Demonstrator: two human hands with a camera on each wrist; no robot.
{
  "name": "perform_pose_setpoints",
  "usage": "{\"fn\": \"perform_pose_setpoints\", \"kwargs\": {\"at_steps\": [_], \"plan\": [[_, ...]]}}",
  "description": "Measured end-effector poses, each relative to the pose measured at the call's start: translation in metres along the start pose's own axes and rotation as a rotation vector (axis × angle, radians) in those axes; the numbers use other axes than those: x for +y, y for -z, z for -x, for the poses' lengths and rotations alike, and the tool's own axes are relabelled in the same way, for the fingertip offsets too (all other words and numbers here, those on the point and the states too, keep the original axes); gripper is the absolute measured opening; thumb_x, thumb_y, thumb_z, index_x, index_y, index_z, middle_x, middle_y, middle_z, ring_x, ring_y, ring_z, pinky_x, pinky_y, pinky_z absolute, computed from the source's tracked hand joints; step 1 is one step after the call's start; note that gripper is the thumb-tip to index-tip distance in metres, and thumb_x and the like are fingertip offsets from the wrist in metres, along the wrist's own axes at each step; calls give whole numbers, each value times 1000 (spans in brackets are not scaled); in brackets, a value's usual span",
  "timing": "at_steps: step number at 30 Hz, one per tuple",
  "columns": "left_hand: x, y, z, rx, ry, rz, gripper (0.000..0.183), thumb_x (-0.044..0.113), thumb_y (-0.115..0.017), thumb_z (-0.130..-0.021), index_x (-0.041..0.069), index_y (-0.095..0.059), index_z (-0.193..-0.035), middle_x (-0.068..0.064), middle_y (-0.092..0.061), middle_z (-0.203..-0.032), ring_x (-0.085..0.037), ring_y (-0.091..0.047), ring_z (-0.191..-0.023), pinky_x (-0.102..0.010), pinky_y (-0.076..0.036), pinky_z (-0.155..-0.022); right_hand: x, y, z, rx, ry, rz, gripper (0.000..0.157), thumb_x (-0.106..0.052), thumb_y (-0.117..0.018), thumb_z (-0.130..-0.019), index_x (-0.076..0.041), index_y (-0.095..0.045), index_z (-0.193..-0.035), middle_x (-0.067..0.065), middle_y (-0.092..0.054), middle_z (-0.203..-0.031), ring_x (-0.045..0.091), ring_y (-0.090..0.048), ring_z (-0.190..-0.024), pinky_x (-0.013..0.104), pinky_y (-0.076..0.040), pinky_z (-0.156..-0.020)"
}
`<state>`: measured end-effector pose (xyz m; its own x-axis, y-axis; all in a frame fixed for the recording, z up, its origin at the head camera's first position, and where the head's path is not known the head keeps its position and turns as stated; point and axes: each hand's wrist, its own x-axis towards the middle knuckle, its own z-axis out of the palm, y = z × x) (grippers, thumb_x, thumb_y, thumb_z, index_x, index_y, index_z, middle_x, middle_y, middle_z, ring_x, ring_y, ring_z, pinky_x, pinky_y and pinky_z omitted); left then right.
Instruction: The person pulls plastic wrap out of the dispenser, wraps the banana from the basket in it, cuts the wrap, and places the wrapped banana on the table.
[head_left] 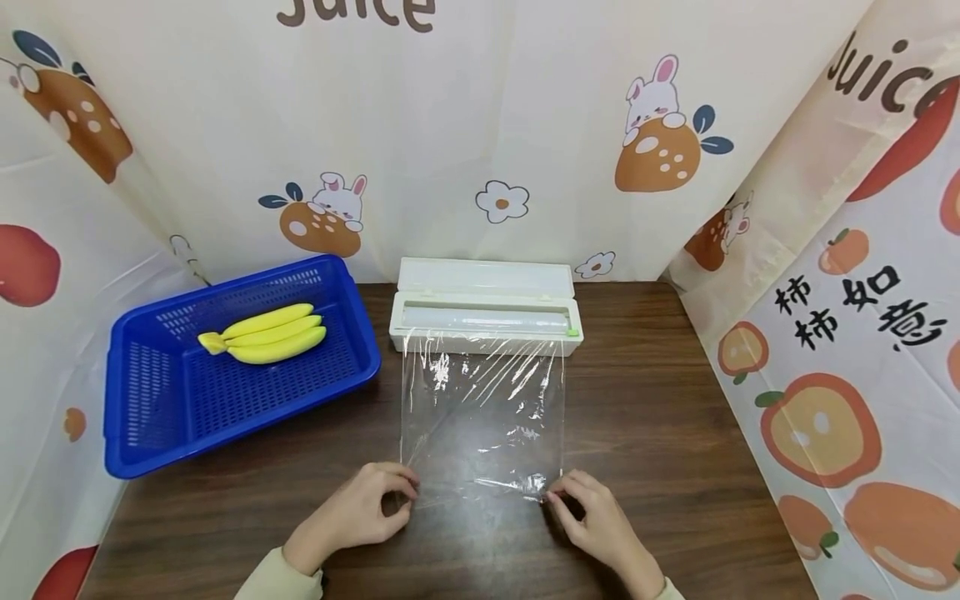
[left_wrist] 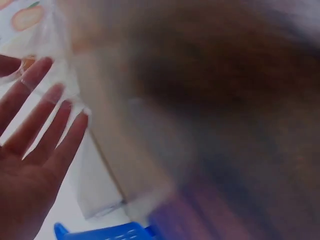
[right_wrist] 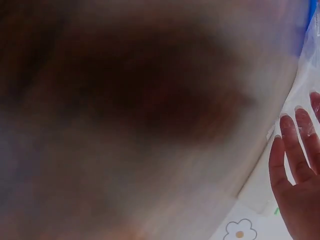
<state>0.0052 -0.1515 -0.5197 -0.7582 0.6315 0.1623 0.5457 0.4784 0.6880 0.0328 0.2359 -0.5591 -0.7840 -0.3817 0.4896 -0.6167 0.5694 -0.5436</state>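
Observation:
A clear sheet of cling film stretches from a roll in an open white dispenser box toward the front of the table. At the sheet's near left corner my left hand pinches the film between thumb and fingers. The right hand pinches the opposite near corner. In the left wrist view, the other fingers spread out behind the film. The right wrist view likewise shows extended fingers against it; both thumb grips are hidden or blurred there.
A blue plastic basket stands at the left with a bunch of yellow bananas in it. Patterned curtains hang behind the brown wooden table and along both sides. The box's raised lid leans near the back curtain.

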Motion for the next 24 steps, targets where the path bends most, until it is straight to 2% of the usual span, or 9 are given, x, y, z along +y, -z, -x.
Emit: {"fn": "perform_pose_setpoints", "kwargs": {"at_steps": [5, 7, 9, 14, 17, 20, 24], "plan": [[-14, -21, 5, 112, -68, -181, 15, 5, -79, -71, 12, -79, -85, 3, -63, -101, -7, -55, -91, -26, -56, -75, 5, -5, 9, -29, 5, 70, 25, 5, -85, -72, -15, -75, -83, -10, -66, -93, 6, -65, -82, 17, -53, -76], [-16, -26, 7, 128, -83, -238, 19, 6, -79, -69, 11, -80, -87, 6, -61, -95, -6, -52, -86, -27, -54, -72, 7, -5, 11, -46, 10, 103, 24, 3, -87, -70, -15, -77, -83, -10, -66, -90, 5, -63, -80, 18, -52, -75], [-16, -29, 9, 109, -80, -288, 22, 7, -78, -69, 11, -80, -91, 8, -62, -93, -7, -54, -85, -31, -57, -73, 7, -6, 13, -65, 17, 131, 24, 3, -88, -69, -14, -79, -84, -11, -67, -87, 3, -61, -79, 18, -51, -73], [-9, -30, 12, 31, -50, -390, 22, 9, -77, -76, 11, -80, -97, 4, -72, -97, -14, -67, -92, -51, -62, -83, 5, -6, 16, -89, 27, 153, 29, 5, -89, -70, -9, -83, -94, -8, -71, -86, 2, -60, -76, 18, -49, -69], [-7, -28, 12, 22, -51, -423, 14, 11, -76, -76, 13, -77, -89, 6, -71, -91, -13, -66, -87, -50, -61, -82, 4, -5, 17, -94, 20, 164, 32, 6, -89, -70, -8, -80, -97, -8, -72, -86, 3, -59, -76, 19, -49, -69], [-7, -27, 14, 22, -60, -438, 7, 13, -75, -76, 16, -72, -81, 8, -66, -84, -12, -64, -81, -50, -61, -79, 1, -4, 18, -119, 8, 188, 32, 5, -90, -70, -13, -75, -92, -9, -72, -86, 4, -61, -78, 22, -52, -72], [-8, -26, 17, 15, -69, -432, 6, 13, -74, -77, 18, -70, -78, 8, -64, -80, -11, -64, -77, -51, -61, -75, 1, -4, 20, -159, 26, 216, 33, 5, -89, -67, -16, -70, -84, -10, -69, -86, 6, -63, -80, 26, -55, -74]]}}
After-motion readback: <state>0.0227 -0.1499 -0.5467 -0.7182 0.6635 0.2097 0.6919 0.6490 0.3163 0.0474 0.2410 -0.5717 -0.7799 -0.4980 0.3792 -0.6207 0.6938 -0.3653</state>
